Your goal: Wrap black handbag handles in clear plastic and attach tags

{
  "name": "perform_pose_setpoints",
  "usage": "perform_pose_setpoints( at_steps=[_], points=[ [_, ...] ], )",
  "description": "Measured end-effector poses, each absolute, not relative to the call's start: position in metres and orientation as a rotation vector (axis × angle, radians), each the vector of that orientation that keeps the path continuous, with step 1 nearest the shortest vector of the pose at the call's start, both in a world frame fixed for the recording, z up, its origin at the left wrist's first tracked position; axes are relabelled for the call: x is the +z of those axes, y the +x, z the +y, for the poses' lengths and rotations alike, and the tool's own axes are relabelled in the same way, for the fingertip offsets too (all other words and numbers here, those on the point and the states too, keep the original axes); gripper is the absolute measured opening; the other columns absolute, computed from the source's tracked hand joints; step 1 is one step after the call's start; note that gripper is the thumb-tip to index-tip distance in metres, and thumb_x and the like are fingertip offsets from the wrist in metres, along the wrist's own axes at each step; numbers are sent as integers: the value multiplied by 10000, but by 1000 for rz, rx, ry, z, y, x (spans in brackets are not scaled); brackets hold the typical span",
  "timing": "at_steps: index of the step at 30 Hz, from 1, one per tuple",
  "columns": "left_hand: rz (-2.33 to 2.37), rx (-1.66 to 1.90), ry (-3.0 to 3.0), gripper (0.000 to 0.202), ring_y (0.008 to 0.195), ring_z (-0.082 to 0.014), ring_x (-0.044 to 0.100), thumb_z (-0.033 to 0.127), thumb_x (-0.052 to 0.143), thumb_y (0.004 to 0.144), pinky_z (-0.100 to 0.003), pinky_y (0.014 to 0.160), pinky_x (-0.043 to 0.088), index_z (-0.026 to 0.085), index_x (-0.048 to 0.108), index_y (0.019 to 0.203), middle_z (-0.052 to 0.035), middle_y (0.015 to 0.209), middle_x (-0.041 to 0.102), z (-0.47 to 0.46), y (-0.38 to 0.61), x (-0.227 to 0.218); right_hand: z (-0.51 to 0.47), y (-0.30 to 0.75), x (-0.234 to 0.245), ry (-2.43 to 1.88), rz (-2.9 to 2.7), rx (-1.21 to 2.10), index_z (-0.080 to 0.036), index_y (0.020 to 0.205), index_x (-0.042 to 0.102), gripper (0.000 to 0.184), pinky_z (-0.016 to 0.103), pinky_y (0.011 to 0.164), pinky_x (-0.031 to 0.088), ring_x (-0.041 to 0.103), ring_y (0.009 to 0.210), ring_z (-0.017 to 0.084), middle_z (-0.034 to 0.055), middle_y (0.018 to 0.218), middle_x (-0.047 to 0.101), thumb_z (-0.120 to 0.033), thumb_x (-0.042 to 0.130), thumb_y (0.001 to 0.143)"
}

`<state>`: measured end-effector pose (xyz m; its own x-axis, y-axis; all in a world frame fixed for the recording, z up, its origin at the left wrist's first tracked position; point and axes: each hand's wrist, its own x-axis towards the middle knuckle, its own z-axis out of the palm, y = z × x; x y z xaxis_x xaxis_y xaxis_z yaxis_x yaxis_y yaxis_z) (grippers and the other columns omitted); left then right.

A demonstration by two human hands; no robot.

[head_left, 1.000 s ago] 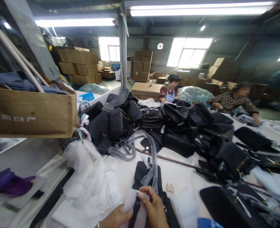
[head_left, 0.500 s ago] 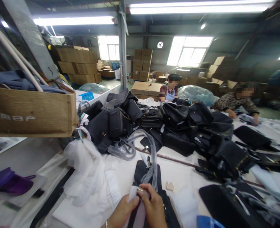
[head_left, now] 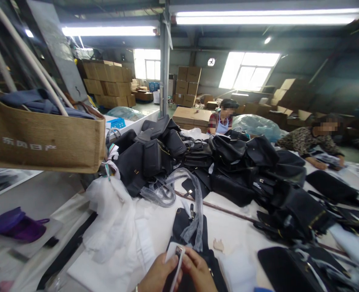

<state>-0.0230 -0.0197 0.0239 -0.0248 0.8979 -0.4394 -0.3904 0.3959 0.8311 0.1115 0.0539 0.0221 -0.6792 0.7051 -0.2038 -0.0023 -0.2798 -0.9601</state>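
Note:
Near the bottom middle, my left hand [head_left: 158, 272] pinches a strip with a white wrapping [head_left: 170, 250] around it. A small shiny metal piece [head_left: 178, 250] shows at its upper end, beside my left thumb. The fingers of my right hand [head_left: 197, 268] close on the right edge of the same strip. Beneath both hands lies a black bag [head_left: 181, 221], flap upward, with a strap in clear plastic [head_left: 200, 211] looping over it. The lower part of the strip is mostly hidden by my hands.
Black bags [head_left: 231, 178] are heaped across the white table [head_left: 224, 217]. Crumpled white wrapping [head_left: 109, 219] lies left, beyond it a purple visor [head_left: 18, 225]. A burlap bag [head_left: 45, 142] stands upper left. A beige scrap [head_left: 218, 244] lies right of my hands. Two people sit across the table.
My hands have turned the strip so that its edge and the metal piece face me. My right fingers have moved down from its top. The view has shifted slightly.

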Motion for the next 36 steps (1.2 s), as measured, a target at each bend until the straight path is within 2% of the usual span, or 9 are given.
perform_pose_setpoints(
  at_steps=[6, 8, 11, 13, 16, 19, 22, 30, 36],
  points=[
    [1253, 1043, 639, 693, 400, -100, 464, 750, 460, 744, -200, 401, 316, 151, 599, 1063, 24, 533, 582, -18, -25, 38, 63, 107, 42, -902, -1624, 1941, -167, 831, 696, 418, 280, 687, 440, 573, 699, 186, 20, 725, 649, -574, 640, 751],
    [1263, 1028, 644, 663, 406, -106, 473, 739, 451, 759, -203, 406, 321, 151, 621, 1013, 21, 525, 576, -18, -25, 40, 64, 109, 44, -961, -1655, 1891, -162, 759, 662, 393, 263, 656, 423, 552, 664, 171, 3, 672, 617, -554, 638, 756],
    [1206, 1014, 617, 649, 462, -116, 519, 747, 455, 750, -215, 447, 361, 131, 650, 804, -13, 566, 591, -21, -26, 41, 62, 108, 47, -1060, -1715, 1781, -164, 704, 610, 371, 250, 621, 411, 540, 630, 161, -6, 635, 596, -529, 623, 773],
    [1157, 1052, 585, 678, 519, -130, 555, 758, 428, 757, -229, 495, 400, 117, 650, 767, -38, 611, 610, -24, -24, 39, 58, 106, 48, -1119, -1759, 1707, -173, 704, 590, 367, 246, 586, 408, 536, 584, 159, -12, 592, 585, -526, 581, 803],
    [1209, 1182, 571, 681, 575, -148, 586, 742, 475, 751, -248, 548, 433, 113, 646, 948, -41, 666, 636, -28, -19, 35, 52, 101, 46, -1214, -1838, 1533, -188, 701, 573, 370, 248, 556, 406, 541, 546, 167, -9, 563, 581, -533, 532, 827],
    [1384, 1247, 562, 664, 556, -150, 579, 694, 569, 726, -249, 533, 433, 119, 625, 1053, -19, 649, 632, -28, -11, 30, 48, 97, 40, -1266, -1913, 1299, -198, 708, 572, 355, 254, 620, 425, 584, 643, 191, 19, 661, 627, -528, 527, 832],
    [1484, 1271, 524, 635, 539, -157, 580, 679, 534, 758, -253, 507, 432, 111, 638, 1023, -28, 642, 636, -26, -7, 25, 48, 96, 35, -1275, -1921, 1287, -204, 732, 569, 359, 252, 628, 432, 592, 665, 193, 26, 696, 635, -532, 491, 855],
    [1562, 1290, 572, 543, 520, -169, 593, 653, 537, 760, -252, 494, 436, 137, 664, 873, -36, 652, 659, -21, -3, 36, 61, 103, 53, -1119, -1886, 1598, -185, 810, 618, 315, 247, 571, 439, 593, 605, 178, 13, 683, 640, -465, 488, 872],
    [1602, 1296, 620, 530, 625, -196, 616, 643, 548, 765, -260, 562, 475, 139, 687, 853, -36, 696, 676, -18, 3, 38, 58, 108, 47, -1206, -1887, 1442, -190, 722, 583, 297, 242, 538, 439, 573, 592, 177, 1, 636, 591, -441, 502, 859]
  ],
)
